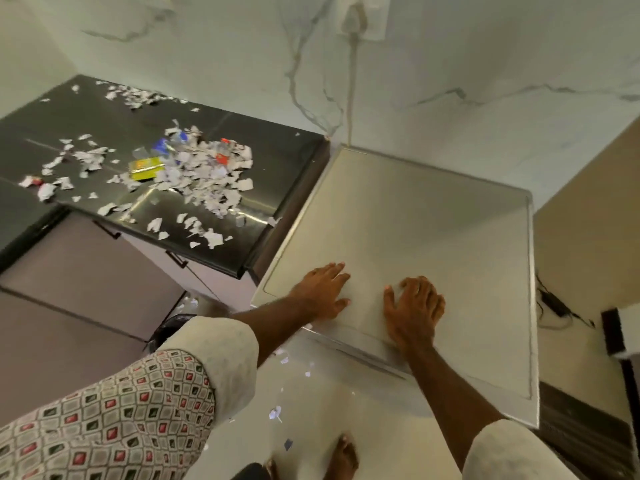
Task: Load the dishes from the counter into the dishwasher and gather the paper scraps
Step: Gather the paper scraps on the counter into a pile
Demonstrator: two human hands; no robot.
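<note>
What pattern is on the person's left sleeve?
The left sleeve is cream with small red and dark green diamonds; head view.

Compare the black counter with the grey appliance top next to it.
The black counter is dark and glossy; the grey appliance top is pale and matt. The black counter is strewn with paper scraps and a yellow packet; the grey appliance top instead has the left hand and right hand laid flat near its front edge. Both are flat surfaces side by side against the marbled wall.
</note>
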